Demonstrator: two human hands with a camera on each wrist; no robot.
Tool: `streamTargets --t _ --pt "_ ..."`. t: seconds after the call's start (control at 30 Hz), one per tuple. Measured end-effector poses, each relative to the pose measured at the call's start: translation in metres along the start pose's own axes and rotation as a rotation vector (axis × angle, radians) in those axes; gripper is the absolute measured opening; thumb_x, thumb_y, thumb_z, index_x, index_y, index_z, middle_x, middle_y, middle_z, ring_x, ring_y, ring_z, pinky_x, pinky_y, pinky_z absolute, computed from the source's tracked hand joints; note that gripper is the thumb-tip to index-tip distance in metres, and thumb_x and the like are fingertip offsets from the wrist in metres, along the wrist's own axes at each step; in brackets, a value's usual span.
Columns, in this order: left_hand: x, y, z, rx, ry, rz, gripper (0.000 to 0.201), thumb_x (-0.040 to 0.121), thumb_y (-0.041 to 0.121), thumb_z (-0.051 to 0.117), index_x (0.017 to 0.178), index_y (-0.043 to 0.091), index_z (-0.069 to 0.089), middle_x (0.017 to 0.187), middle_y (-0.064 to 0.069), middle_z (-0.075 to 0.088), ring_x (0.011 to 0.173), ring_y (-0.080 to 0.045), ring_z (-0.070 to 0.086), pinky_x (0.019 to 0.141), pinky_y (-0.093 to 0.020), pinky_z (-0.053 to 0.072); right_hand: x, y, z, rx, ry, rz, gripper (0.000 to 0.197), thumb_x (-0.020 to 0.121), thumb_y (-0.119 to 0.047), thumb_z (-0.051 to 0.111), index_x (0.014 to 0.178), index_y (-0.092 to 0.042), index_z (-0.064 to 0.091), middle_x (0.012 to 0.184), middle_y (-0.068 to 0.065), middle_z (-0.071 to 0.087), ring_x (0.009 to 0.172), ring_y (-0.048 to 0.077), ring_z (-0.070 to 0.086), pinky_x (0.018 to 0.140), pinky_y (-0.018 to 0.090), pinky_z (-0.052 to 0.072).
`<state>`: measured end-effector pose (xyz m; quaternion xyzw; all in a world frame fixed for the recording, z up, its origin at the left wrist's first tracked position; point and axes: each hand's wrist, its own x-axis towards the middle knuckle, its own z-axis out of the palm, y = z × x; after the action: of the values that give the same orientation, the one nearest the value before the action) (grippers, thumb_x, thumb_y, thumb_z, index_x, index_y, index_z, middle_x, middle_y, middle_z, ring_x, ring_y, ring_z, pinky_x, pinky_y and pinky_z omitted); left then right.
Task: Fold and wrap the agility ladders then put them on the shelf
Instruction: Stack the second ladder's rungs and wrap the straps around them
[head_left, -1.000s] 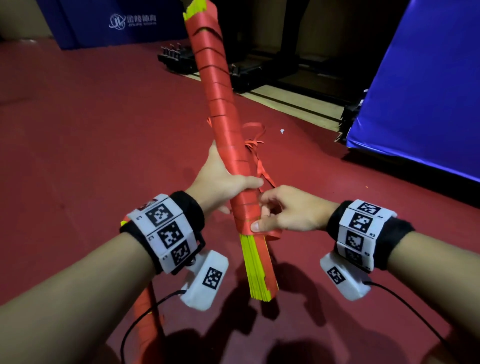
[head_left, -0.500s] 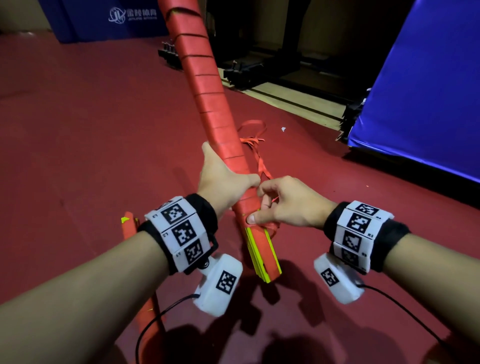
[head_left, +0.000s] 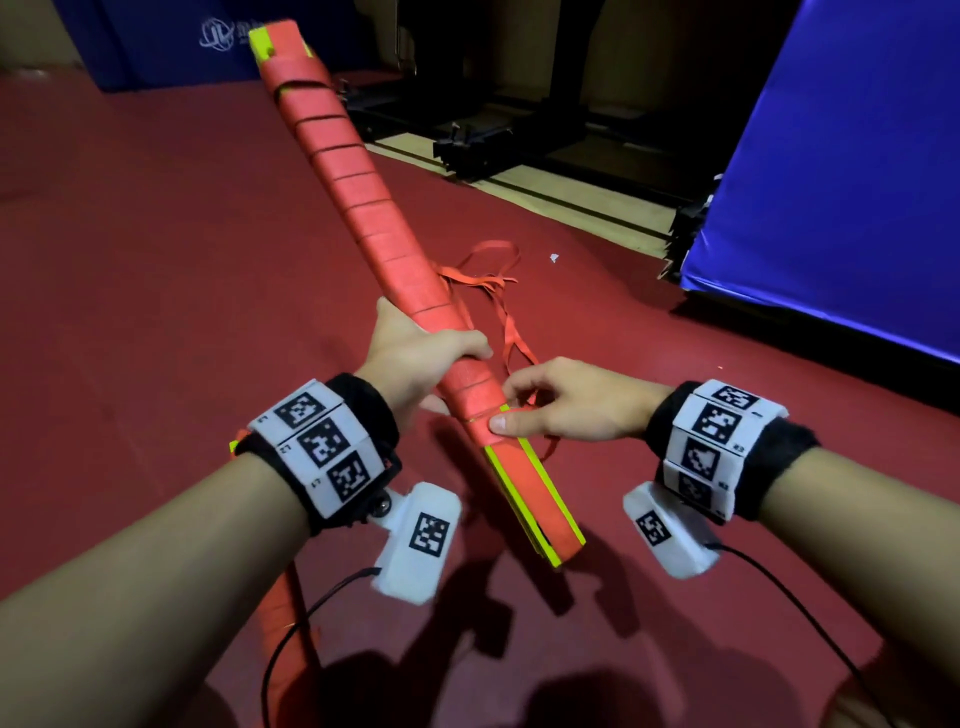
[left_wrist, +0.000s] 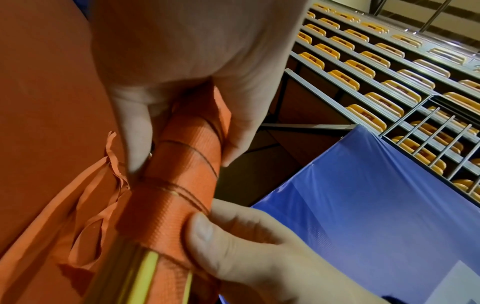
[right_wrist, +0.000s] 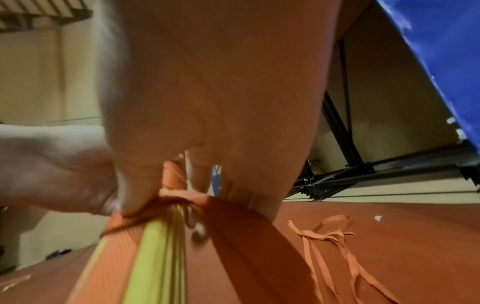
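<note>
Nearest the camera, the yellow-edged end of the folded agility ladder (head_left: 535, 499) hangs free above the red floor (head_left: 156, 249), its stacked yellow rungs showing edge-on. Just above that bare end, the right hand (head_left: 566, 405) pinches the last turn of the red strap wound round the bundle, thumb on the near face and fingers curled behind. The left wrist view shows the thumb pressing the strap's edge flat against the bundle (left_wrist: 182, 185).

A little farther up, the left hand (head_left: 415, 358) is closed round the wrapped bundle, thumb across the top and fingers underneath, holding it in the air. From there the bundle slants up and away to the left, bound in overlapping red turns to its far tip, where yellow shows again.

On the floor beyond the hands lies a loose tangle of thin red ribbon (head_left: 483, 275), one strand trailing back toward the right hand. Part of a second red bundle (head_left: 291, 613) lies on the floor under the left forearm.

At the right stands a blue padded mat (head_left: 841, 182), and behind it dark metal framing (head_left: 493, 140) on a pale strip of floor.
</note>
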<state>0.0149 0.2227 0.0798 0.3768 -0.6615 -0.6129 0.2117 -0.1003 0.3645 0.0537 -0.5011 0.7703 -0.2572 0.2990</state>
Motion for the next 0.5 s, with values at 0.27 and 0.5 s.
streamTargets --t 0.27,0.5 --pt "-0.008 -0.010 0.005 0.002 -0.069 -0.060 0.072 0.065 0.017 0.089 0.123 0.017 0.045 0.109 -0.006 0.065 0.086 -0.023 0.071 0.053 -0.050 0.062 -0.005 0.004 0.001 0.183 -0.119 -0.031 0.067 0.078 -0.055 0.072 0.100 0.008 0.064 0.081 0.009 0.056 0.075 0.022 0.046 0.072 0.039 0.036" --pt "-0.007 -0.015 0.000 -0.081 -0.168 -0.087 0.068 0.074 0.013 0.086 0.127 0.016 0.043 0.114 -0.007 0.065 0.096 -0.025 0.070 0.058 -0.049 0.062 -0.007 0.008 0.003 0.207 -0.042 -0.001 0.041 0.093 -0.037 0.071 0.099 0.003 0.067 0.081 0.008 0.058 0.074 0.022 0.050 0.072 0.041 0.039"
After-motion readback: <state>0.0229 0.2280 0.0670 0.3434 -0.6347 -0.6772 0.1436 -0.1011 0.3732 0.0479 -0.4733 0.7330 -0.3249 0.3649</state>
